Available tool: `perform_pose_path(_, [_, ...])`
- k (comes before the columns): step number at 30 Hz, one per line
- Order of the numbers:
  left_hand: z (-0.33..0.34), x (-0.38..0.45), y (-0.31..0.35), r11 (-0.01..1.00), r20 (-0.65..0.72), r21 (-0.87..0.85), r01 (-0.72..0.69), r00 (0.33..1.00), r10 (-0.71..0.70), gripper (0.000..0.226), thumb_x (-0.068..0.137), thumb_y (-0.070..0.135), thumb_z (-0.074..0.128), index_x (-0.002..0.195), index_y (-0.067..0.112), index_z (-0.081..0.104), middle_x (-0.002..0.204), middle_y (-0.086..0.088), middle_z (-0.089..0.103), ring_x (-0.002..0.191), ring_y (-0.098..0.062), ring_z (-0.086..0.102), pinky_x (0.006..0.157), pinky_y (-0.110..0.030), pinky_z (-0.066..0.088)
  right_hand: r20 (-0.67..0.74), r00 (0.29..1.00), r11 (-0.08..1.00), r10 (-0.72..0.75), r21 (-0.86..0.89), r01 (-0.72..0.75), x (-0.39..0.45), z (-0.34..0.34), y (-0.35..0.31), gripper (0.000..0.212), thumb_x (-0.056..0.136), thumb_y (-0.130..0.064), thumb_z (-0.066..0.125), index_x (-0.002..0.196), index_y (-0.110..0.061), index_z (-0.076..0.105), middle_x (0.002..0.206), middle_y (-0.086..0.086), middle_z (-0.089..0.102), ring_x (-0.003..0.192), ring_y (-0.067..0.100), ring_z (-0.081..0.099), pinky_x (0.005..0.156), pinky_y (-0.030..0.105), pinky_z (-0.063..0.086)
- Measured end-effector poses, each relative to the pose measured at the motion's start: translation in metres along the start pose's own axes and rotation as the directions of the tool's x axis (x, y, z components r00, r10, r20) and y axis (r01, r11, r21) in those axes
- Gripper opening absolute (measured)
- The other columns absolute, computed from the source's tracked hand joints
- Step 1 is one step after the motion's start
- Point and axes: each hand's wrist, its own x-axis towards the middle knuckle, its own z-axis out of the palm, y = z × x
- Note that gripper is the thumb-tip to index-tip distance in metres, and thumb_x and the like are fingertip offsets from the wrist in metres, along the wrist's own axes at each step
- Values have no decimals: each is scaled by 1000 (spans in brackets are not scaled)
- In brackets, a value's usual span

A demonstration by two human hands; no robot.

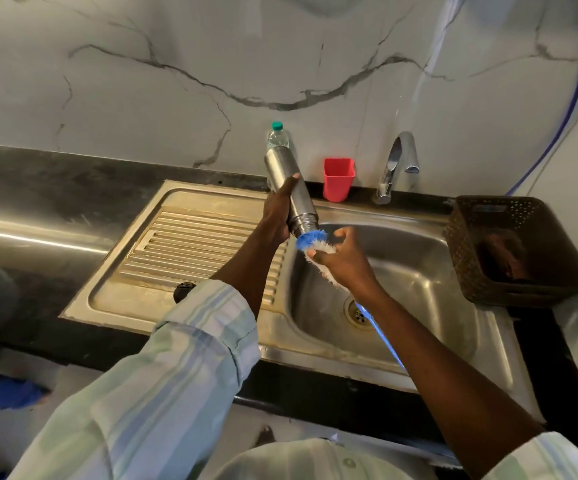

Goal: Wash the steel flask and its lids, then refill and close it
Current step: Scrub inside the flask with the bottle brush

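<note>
Over the sink [419,271], the left hand [275,216] grips the tilted flask [289,188], mouth down, while the right hand [346,258] clasps the brush [310,241] at its opening.

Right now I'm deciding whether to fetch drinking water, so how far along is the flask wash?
Done: the steel flask is open, no lid on its mouth. In hand: the left hand grips it tilted over the sink, while the right hand holds the blue-and-white bottle brush at its mouth. Left: rinsing, lids (not identifiable here), refilling, closing. The tap looks dry.
</note>
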Motion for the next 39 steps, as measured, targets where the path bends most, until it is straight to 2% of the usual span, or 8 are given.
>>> perform_pose_path(5, [3, -2, -13, 996, 19, -53, 69, 998, -68, 57, 82, 39, 78, 122, 10, 48, 103, -18, 63, 88, -32, 68, 80, -46, 60, 42, 991, 951, 129, 278, -135, 0, 1, -6, 68, 80, -20, 81, 127, -12, 33, 113, 19, 61, 61, 19, 58, 39, 22, 42])
perform_pose_path(12, [0, 1, -17, 995, -30, -96, 39, 999, -42, 74, 78, 44, 81, 131, 6, 46, 103, -19, 64, 86, -32, 69, 79, -46, 61, 7, 992, 966, 122, 230, -121, -1, 11, -5, 60, 80, -42, 77, 117, -15, 38, 100, 12, 65, 60, 17, 61, 49, 28, 48])
perform_pose_path(16, [-5, 9, -6, 987, -147, -153, -53, 989, 30, 81, 74, 49, 83, 131, 5, 46, 116, -23, 66, 91, -36, 72, 77, -49, 62, -84, 996, 977, -2, -213, -16, -11, 16, -3, 59, 80, -72, 57, 103, -19, 43, 106, 8, 63, 88, 27, 65, 76, 45, 55])
perform_pose_path(19, [-12, 15, 4, 965, -170, -241, -105, 983, 65, 81, 75, 53, 80, 134, 10, 44, 119, -22, 66, 96, -38, 72, 81, -54, 60, -148, 970, 784, -190, -619, 59, -25, 19, 10, 48, 97, -58, 40, 115, -14, 47, 112, 13, 63, 100, 35, 61, 78, 39, 48])
perform_pose_path(22, [-15, 17, 5, 969, -131, -225, -107, 988, 78, 82, 75, 58, 77, 136, 12, 45, 121, -24, 65, 97, -37, 71, 86, -55, 58, -138, 961, 711, -241, -698, 78, -33, 23, 13, 36, 105, -40, 31, 117, -12, 50, 108, 13, 66, 96, 33, 63, 75, 39, 47])
perform_pose_path(31, [-9, 7, -2, 988, -4, -151, -35, 999, 35, 69, 85, 49, 72, 132, 6, 45, 97, -16, 63, 80, -28, 68, 84, -45, 58, -100, 995, 993, 13, -117, -25, -11, 37, -5, 41, 102, -43, 43, 105, -7, 62, 84, 7, 62, 73, 23, 58, 64, 32, 40])
perform_pose_path(35, [-11, -5, -2, 988, -17, -149, -44, 999, 41, 79, 81, 50, 72, 138, 5, 41, 93, -14, 61, 76, -26, 67, 70, -40, 57, 76, 985, 951, 152, 260, -167, -4, 32, -4, 33, 99, -43, 51, 91, -12, 56, 58, -3, 45, 37, 4, 34, 36, 19, 25])
perform_pose_path(39, [-11, -12, -9, 986, 29, -166, -11, 999, 16, 73, 87, 48, 68, 138, 3, 42, 86, -11, 62, 72, -24, 66, 68, -38, 57, 177, 960, 846, 215, 458, -274, 0, 33, -16, 33, 100, -34, 53, 75, -13, 48, 47, -5, 38, 31, 3, 27, 33, 13, 18])
